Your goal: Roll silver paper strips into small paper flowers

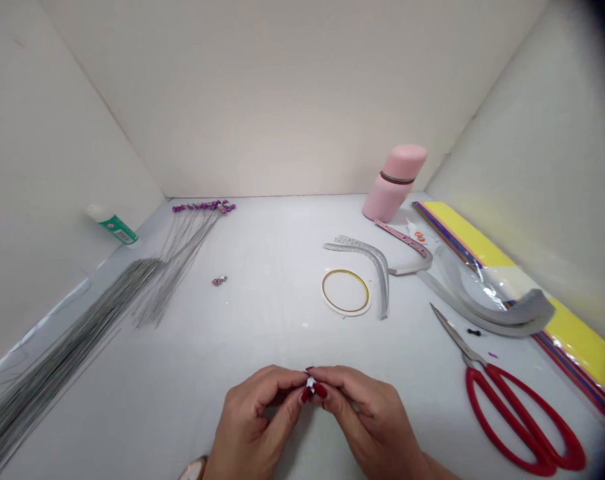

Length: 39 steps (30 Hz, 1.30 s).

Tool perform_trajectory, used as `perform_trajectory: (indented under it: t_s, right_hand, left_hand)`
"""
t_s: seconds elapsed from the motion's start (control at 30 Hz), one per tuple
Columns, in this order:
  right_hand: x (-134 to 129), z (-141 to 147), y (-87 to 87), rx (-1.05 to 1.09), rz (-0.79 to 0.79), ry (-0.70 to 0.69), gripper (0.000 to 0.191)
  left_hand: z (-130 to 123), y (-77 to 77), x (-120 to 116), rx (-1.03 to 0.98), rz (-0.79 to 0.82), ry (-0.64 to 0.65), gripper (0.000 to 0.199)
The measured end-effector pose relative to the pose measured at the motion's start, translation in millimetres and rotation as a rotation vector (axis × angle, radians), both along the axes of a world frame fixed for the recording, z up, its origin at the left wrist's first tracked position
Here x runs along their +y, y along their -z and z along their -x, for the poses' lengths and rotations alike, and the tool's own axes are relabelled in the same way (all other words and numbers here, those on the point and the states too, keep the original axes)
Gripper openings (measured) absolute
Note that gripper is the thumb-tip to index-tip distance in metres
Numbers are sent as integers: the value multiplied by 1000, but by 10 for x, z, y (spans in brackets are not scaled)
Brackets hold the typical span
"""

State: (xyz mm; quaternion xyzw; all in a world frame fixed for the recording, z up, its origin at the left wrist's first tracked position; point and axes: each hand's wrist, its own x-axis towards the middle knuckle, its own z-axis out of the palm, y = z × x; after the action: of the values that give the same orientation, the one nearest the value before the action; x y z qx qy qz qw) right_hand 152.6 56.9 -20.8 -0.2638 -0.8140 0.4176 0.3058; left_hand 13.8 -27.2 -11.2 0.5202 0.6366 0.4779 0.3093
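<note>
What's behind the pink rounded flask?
Behind the pink rounded flask stands the cream wall. Anything sitting right behind its base would be hidden by the flask.

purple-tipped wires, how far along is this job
Looks done: a bunch of purple-tipped wires lies at the back of the table. In hand: the left hand and right hand pinch a small white piece. Left: a large pile of bare silver wires shows no purple tips, though how many remain is hard to tell.
</note>
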Motion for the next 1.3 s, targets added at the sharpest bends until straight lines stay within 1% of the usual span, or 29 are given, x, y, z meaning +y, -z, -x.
perform_trajectory:
  t_s: [0.1, 0.17, 0.27, 0.4, 0.67, 0.8, 1.0, 1.17, 1.23, 1.3]
  right_hand:
    - [-3, 0, -4, 0, -13, 37, 16]
    - [-5, -3, -2, 9, -21, 43, 16]
    - [-7, -11, 3, 1, -20, 6, 18]
    - [3, -12, -1, -23, -9, -24, 20]
    - [9, 21, -17, 6, -151, -27, 19]
    - [-3, 18, -14, -14, -175, -27, 19]
    - [-31, 24, -24, -7, -205, -31, 19]
    - [-49, 50, -24, 14, -257, 16, 20]
    - [-46, 48, -23, 0, -233, 15, 19]
    - [-37, 41, -25, -24, -153, 6, 19]
  left_hand:
    - [-10, -6, -1, 10, 5, -23, 14]
    - [-9, -7, 1, 59, -18, -12, 13]
    - [2, -4, 0, 140, -78, 8, 15]
    - [17, 1, -9, 167, -99, 10, 18]
    - [2, 10, -16, 204, -109, -18, 15]
    - [-14, 11, 6, 210, -93, -32, 13]
    - [-37, 40, 22, 229, -157, -52, 14]
    - [-62, 32, 25, 271, -206, -105, 13]
    - [-54, 22, 25, 232, -169, -101, 12]
    - [-36, 13, 25, 167, -95, -83, 12]
